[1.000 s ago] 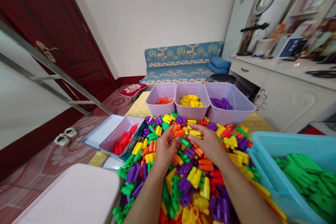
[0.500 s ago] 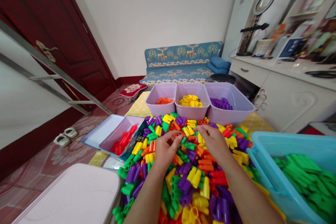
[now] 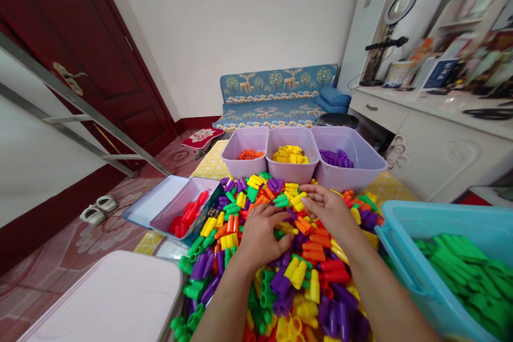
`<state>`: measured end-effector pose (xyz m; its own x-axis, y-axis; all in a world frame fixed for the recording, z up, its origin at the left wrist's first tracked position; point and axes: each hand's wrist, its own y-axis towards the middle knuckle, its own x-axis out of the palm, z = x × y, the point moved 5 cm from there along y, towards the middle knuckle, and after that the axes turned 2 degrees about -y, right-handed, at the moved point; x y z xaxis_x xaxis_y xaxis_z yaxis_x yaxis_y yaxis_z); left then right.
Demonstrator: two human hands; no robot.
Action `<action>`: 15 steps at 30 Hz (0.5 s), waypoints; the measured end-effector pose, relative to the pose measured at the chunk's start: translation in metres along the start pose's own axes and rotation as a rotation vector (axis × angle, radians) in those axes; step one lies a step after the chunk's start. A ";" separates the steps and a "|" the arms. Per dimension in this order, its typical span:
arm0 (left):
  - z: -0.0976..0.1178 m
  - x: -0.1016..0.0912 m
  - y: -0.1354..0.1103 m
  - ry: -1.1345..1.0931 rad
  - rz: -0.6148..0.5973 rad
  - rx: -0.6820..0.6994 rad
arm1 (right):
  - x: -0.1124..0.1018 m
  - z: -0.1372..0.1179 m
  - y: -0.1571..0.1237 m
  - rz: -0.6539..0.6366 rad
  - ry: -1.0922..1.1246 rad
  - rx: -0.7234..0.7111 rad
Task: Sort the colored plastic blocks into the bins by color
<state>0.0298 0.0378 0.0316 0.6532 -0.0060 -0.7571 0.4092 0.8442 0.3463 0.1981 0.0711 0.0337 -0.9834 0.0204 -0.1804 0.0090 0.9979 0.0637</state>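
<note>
A heap of plastic tube-shaped toy pieces [image 3: 296, 272] in yellow, green, purple, orange and red spreads in front of me. Low over its middle is my left hand [image 3: 262, 235], palm down, with fingers and thumb apart; pieces show beneath the fingers. My right hand [image 3: 328, 211] is just to the right, its thumb and index finger at the end of a yellow double-tube piece [image 3: 297, 202]. That piece appears pinched between them. A green piece [image 3: 281, 201] lies left of it, and orange pieces [image 3: 315, 246] lie below the right hand.
Lilac bins behind the heap hold orange [image 3: 250, 155], yellow [image 3: 290, 155] and purple [image 3: 336, 158] pieces. A left-hand bin [image 3: 166, 219] contains red pieces. The blue tub [image 3: 404, 262] at right holds green ones. A pale pink lid [image 3: 108, 299] lies front left.
My left hand has opened from a pinch and lowered onto the heap. My right hand has shifted slightly right, and a yellow piece has moved right with it, beside a green piece.
</note>
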 end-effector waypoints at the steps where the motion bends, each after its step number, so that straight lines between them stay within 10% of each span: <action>1: -0.005 0.000 0.000 0.030 0.027 -0.040 | 0.000 -0.001 -0.001 -0.017 -0.003 0.004; 15: -0.038 -0.009 -0.004 0.018 0.313 -0.363 | 0.004 0.007 -0.011 -0.353 -0.293 0.020</action>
<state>-0.0020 0.0547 0.0159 0.6970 0.2849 -0.6581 -0.0560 0.9365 0.3461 0.1950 0.0610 0.0258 -0.8341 -0.3074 -0.4579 -0.3108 0.9479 -0.0702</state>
